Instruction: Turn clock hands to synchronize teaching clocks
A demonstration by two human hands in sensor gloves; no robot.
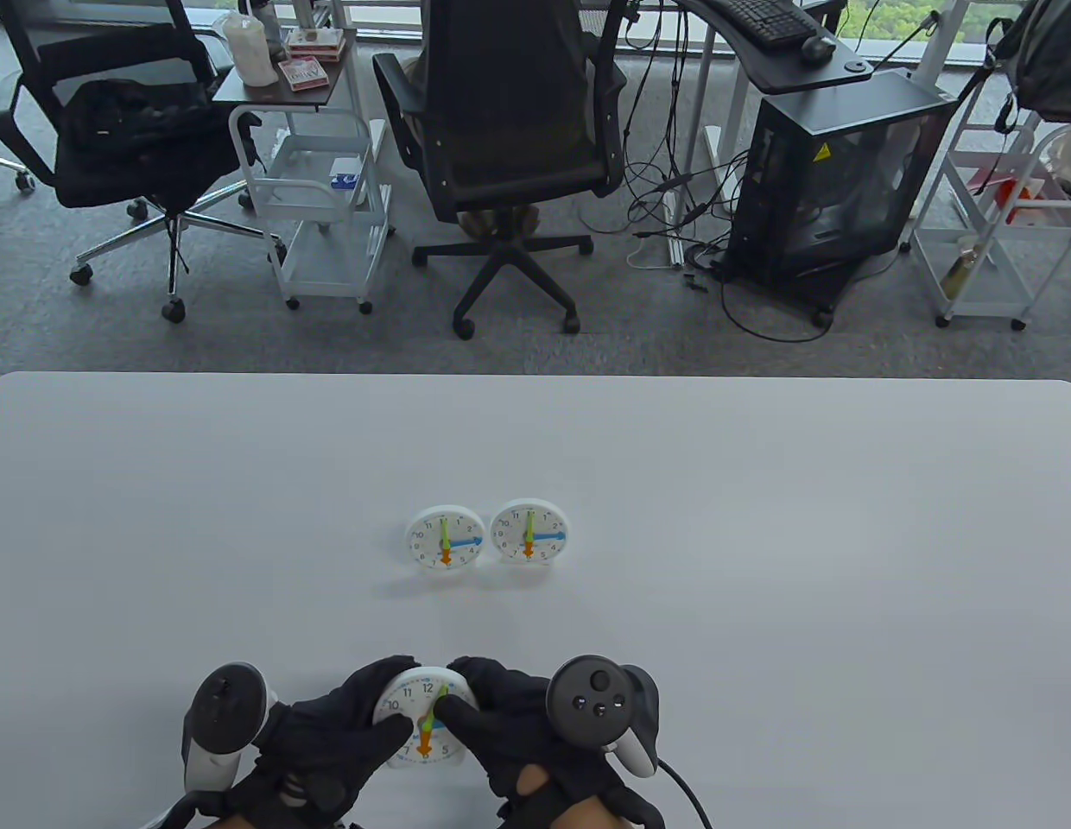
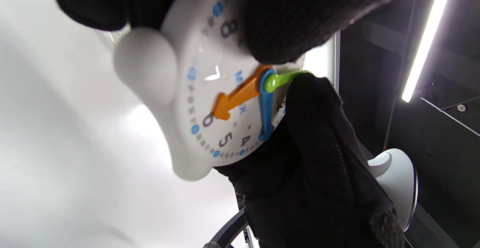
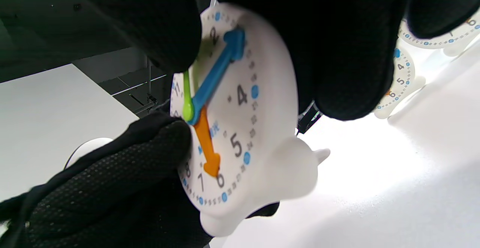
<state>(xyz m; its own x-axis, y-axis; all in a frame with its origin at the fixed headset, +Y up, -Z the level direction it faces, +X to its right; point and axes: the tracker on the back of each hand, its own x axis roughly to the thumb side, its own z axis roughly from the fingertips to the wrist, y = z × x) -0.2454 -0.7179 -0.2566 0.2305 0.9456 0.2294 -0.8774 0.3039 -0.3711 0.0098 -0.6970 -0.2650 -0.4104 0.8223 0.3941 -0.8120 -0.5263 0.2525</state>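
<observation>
Both gloved hands hold a white teaching clock (image 1: 415,701) upright near the table's front edge. My left hand (image 1: 363,718) grips its left rim. My right hand (image 1: 477,701) holds the right rim, and one fingertip (image 3: 168,34) presses on the green hand (image 3: 186,90) near the top of the dial. On this clock (image 3: 258,128) the orange hand (image 3: 206,143) points at 6 and the blue hand (image 3: 217,68) points between 2 and 3. Two more clocks (image 1: 445,538) (image 1: 529,530) stand side by side at mid-table. Both have green up, blue right, orange down.
The white table (image 1: 760,561) spreads wide on both sides of the clocks. Past its far edge are office chairs (image 1: 501,129), carts (image 1: 320,199) and a computer case (image 1: 829,181) on the floor.
</observation>
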